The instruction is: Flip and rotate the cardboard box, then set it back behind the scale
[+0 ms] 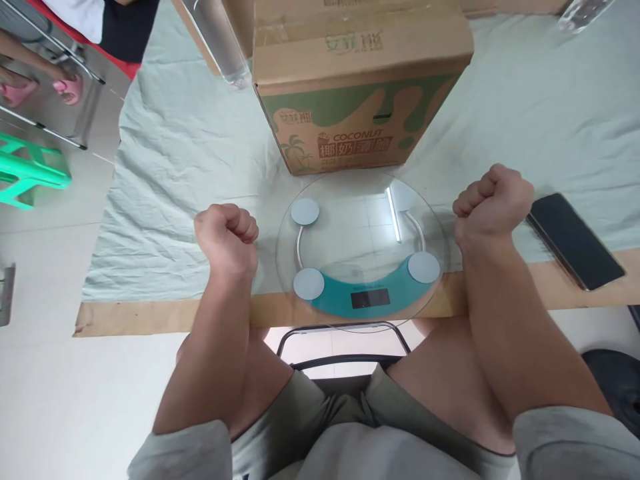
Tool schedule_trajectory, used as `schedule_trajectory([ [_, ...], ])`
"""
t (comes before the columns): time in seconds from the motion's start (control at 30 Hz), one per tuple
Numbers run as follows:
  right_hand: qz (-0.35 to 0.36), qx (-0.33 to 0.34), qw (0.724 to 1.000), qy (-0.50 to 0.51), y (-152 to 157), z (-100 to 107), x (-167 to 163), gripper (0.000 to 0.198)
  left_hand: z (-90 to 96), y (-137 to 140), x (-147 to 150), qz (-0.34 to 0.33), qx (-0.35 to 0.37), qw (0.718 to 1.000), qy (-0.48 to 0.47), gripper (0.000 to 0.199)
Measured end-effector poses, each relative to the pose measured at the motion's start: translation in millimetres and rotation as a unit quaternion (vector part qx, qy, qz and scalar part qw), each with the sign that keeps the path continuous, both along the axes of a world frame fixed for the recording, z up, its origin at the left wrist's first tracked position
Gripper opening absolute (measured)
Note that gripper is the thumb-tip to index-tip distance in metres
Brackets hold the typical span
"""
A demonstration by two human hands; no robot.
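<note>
A round glass bathroom scale (pixel 345 253) lies at the table's front edge, overhanging it slightly. Its teal panel (pixel 333 293) faces me, and the small display (pixel 371 298) is dark. To the left of the glass, my left hand (pixel 227 233) rests on the cloth in a fist, apart from the scale. On the other side my right hand (pixel 493 200) is also a fist, between the scale and a black phone (pixel 575 240). Neither fist shows anything in it. Just behind the scale stands a closed cardboard box (pixel 350 127) with a green coconut print.
Pale green cloth (pixel 165 200) covers the table, with a brown front edge (pixel 135 317). Clear plastic bottles stand beside the box (pixel 220 47) and at the far right (pixel 583 15). On the floor at left are a green stool (pixel 33 167) and another person's pink slippers (pixel 70 89).
</note>
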State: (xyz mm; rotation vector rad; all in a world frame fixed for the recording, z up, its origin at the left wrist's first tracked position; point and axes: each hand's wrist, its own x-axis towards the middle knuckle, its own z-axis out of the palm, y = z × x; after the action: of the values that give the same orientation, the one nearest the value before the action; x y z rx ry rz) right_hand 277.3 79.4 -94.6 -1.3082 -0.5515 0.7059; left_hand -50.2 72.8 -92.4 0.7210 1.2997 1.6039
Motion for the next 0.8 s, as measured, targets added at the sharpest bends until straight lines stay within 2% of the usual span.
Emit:
schedule_trajectory([
  [0.07,0.002,0.004,1.000,0.007,9,2,-1,0.045,3.5,6,5,-0.014,0.008,0.999,0.047,0.072],
  [0.17,0.017,-0.002,1.000,0.009,21,3,-1,0.037,8.8,20,8,-0.048,0.018,0.988,0.148,0.053],
  [0.27,0.053,-0.012,0.999,-0.003,31,5,-1,0.010,14.6,40,6,-0.056,0.023,0.984,0.169,0.020],
  [0.3,0.069,-0.015,0.997,-0.007,33,6,-2,0.010,16.7,48,5,-0.065,0.016,0.985,0.158,0.009],
  [0.33,0.088,-0.022,0.996,-0.013,35,8,-3,0.025,18.9,56,4,-0.078,0.003,0.986,0.147,0.022],
  [0.4,0.139,-0.047,0.989,-0.034,39,14,-7,0.055,23.3,72,5,-0.116,-0.027,0.986,0.119,0.065],
  [0.43,0.172,-0.058,0.982,-0.051,40,17,-10,0.067,25.4,78,7,-0.143,-0.029,0.983,0.106,0.081],
  [0.5,0.244,-0.056,0.964,-0.093,43,23,-17,0.085,29.4,88,13,-0.202,0.004,0.975,0.094,0.094],
  [0.57,0.288,-0.020,0.950,-0.117,47,26,-22,0.094,32.4,92,21,-0.240,0.066,0.965,0.089,0.091],
  [0.63,0.302,0.014,0.947,-0.109,51,25,-25,0.097,33.6,91,29,-0.243,0.101,0.961,0.082,0.092],
  [0.7,0.303,0.026,0.947,-0.100,55,22,-26,0.100,32.3,89,36,-0.227,0.079,0.969,0.060,0.087],
  [0.8,0.309,0.017,0.944,-0.112,56,17,-26,0.104,28.6,85,45,-0.199,0.044,0.978,0.048,0.062],
])
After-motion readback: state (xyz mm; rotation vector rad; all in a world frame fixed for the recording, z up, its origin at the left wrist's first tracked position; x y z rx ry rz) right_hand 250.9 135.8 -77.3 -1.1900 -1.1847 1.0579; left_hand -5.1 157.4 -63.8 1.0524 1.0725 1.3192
